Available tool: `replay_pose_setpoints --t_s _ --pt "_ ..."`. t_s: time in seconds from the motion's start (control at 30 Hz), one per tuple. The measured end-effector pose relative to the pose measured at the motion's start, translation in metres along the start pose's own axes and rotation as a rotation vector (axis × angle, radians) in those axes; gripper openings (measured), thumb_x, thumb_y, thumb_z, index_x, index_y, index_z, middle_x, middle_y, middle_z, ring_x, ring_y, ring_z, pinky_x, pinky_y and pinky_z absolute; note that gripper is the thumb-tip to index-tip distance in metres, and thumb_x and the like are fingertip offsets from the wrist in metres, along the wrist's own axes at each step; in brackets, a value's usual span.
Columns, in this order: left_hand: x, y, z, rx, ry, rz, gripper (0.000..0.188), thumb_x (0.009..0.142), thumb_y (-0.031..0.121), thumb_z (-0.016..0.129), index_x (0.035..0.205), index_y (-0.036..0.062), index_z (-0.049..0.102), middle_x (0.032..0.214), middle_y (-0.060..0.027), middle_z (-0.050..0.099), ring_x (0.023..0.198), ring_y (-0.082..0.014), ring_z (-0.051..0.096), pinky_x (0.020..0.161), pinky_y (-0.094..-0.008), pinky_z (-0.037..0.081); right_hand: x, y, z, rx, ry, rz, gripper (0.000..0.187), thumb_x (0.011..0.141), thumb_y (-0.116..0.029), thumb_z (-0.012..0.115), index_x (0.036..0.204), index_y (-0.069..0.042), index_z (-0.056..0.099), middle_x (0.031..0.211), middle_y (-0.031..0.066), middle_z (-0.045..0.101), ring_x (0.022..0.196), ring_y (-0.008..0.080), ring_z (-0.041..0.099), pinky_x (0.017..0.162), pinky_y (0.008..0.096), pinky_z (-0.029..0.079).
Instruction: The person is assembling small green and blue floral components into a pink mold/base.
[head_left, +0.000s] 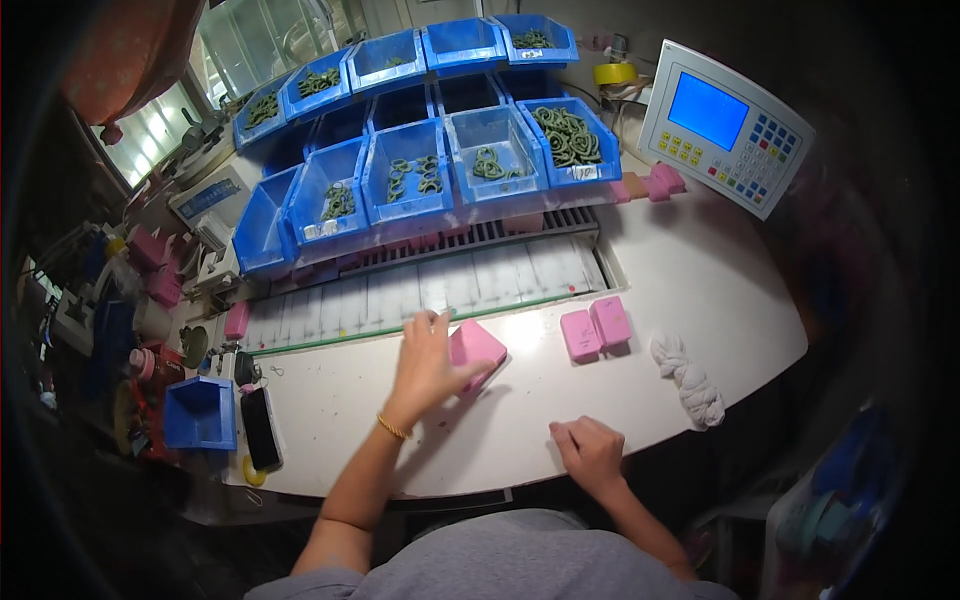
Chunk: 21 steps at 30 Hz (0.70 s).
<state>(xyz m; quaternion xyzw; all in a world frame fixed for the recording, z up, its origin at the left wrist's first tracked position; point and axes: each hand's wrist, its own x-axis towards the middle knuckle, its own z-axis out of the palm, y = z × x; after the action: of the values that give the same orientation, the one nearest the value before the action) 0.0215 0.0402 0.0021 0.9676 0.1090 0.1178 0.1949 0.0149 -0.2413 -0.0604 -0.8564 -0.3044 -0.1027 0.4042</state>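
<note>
My left hand (pixel 428 368), with a gold bracelet at its wrist, grips a pink block (pixel 477 345) on the white tabletop. The thumb lies along the block's near right side, and the other fingers reach past its left side. At the table's near edge, my right hand (pixel 592 455) is curled closed, and I see nothing sticking out of it. Two more pink blocks, a left one (pixel 579 336) and a right one (pixel 611 322), stand side by side farther right. Ahead of my left hand runs a long pale strip (pixel 400 312) with a green front edge.
Tiered blue bins (pixel 408 190), several holding green rings (pixel 570 138), stand at the back. A control panel with a blue screen (pixel 708 110) is at the back right. A twisted white cloth (pixel 688 382) lies right; a phone (pixel 260 428) and blue bin (pixel 200 413) lie left.
</note>
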Motion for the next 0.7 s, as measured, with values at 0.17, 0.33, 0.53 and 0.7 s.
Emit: replay_pose_setpoints --t_s 0.17,0.33,0.53,0.7 --pt "-0.009 0.015 0.029 0.031 0.006 -0.08 0.086 0.063 0.05 0.089 0.125 -0.0031 0.062 0.123 -0.0212 0.055 0.117 -0.0368 0.049 0.102 -0.0473 0.042 0.018 -0.016 0.013 0.42 -0.032 0.222 0.021 0.1 -0.02 0.064 0.093 -0.003 0.075 0.081 0.0118 0.071 0.065 0.0219 0.066 0.062 0.0333 0.051" --pt "-0.019 0.006 0.027 -0.241 -0.013 -0.151 0.088 0.061 0.054 0.089 0.124 -0.0027 0.064 0.116 -0.0198 0.059 0.107 -0.0324 0.055 0.094 -0.044 0.048 0.037 -0.022 0.026 0.701 -0.216 0.367 0.072 0.102 -0.026 0.066 0.157 0.0 0.03 0.147 0.02 0.052 0.109 0.019 0.06 0.088 0.032 0.052" --pt "-0.073 0.007 0.033 -1.221 -0.155 -0.298 0.086 0.082 0.04 0.087 0.143 -0.0046 0.048 0.123 -0.0159 0.058 0.094 -0.0161 0.062 0.081 -0.0274 0.055 0.044 -0.049 0.047 0.951 -0.425 0.23 0.082 0.102 -0.019 0.062 0.164 -0.004 0.011 0.156 0.0214 0.04 0.135 0.025 0.05 0.113 0.0388 0.039" --pt "-0.095 -0.019 0.015 -1.153 -0.127 -0.055 0.109 0.079 0.038 0.088 0.16 0.0047 0.023 0.151 -0.0175 0.035 0.116 -0.0271 0.057 0.096 -0.0373 0.054 0.052 -0.071 0.066 0.861 -0.484 0.359 0.069 0.103 -0.026 0.053 0.161 -0.001 0.025 0.15 0.0192 0.048 0.132 0.0264 0.05 0.114 0.0388 0.036"
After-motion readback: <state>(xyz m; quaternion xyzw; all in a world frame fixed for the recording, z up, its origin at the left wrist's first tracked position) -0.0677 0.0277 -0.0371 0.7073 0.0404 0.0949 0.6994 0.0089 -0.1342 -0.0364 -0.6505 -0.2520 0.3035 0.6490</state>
